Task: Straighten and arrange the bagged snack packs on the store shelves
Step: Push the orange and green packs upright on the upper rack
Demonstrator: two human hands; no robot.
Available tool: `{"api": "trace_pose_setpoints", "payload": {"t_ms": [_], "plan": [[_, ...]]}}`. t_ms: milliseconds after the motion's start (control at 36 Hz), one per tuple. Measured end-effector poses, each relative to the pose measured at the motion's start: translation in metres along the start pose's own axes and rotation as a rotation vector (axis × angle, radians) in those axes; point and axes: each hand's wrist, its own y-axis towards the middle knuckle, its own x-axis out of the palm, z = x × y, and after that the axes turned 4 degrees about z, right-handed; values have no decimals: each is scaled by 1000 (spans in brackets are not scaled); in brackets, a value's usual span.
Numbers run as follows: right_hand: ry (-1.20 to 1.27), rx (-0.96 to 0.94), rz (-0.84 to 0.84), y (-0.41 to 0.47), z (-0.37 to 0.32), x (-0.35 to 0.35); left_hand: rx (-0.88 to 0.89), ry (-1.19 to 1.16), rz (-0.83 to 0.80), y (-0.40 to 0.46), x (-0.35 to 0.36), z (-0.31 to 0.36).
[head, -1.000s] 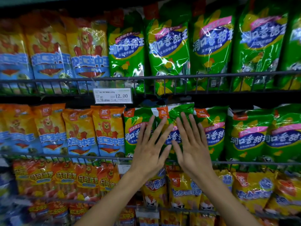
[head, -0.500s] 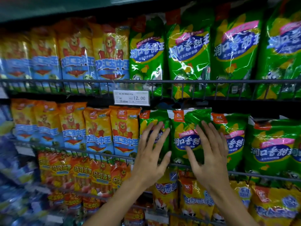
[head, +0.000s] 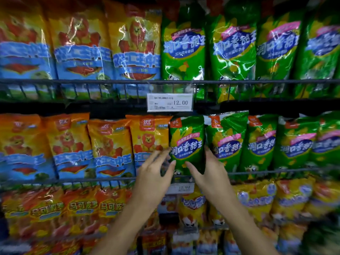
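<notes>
The leftmost green snack pack of the middle shelf stands upright between my two hands. My right hand pinches its lower right edge, with the thumb on the front and the fingers tucked between it and the neighbouring green pack. My left hand is spread at the pack's lower left edge, partly over the orange lion pack; its fingers are blurred. More green packs run to the right and orange packs to the left.
A wire rail fronts the middle shelf. A price tag reading 12.00 hangs from the upper rail. Tall orange packs and green packs fill the top shelf. Red-orange packs and yellow packs crowd the lower shelf.
Both hands left the second green pack and shifted left to flank the leftmost green pack. The right hand's fingers closed on its edge. The view moved closer.
</notes>
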Motion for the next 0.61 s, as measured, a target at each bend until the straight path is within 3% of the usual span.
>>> {"api": "trace_pose_setpoints", "payload": {"t_ms": [139,333,528,611], "plan": [[77,156,159,3,0,-4,-21,-54,-48,5,-5,-6],[251,228,195,-6,2,-7,152,-53,101,5,6,-9],[207,101,177,3,17,-6,421,17,215,11,15,-19],[149,-57,263,-7,25,-10,593,105,251,11,19,-26]]}}
